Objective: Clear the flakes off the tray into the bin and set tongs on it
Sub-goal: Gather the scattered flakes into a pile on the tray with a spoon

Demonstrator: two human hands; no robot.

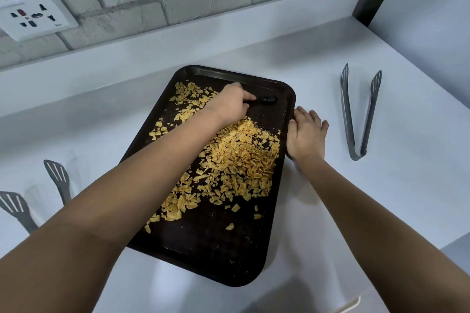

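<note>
While the left hand (230,101) grips a black tool (265,99), tongs (358,112) point away, right hand (306,134) flat.

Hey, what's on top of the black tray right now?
Yellow flakes lie scattered across the black tray. The left hand grips a dark tool near the far end. The left forearm covers part of the pile, so the flakes beneath it cannot be seen.

Soft even light, perhaps edge-warped.
</note>
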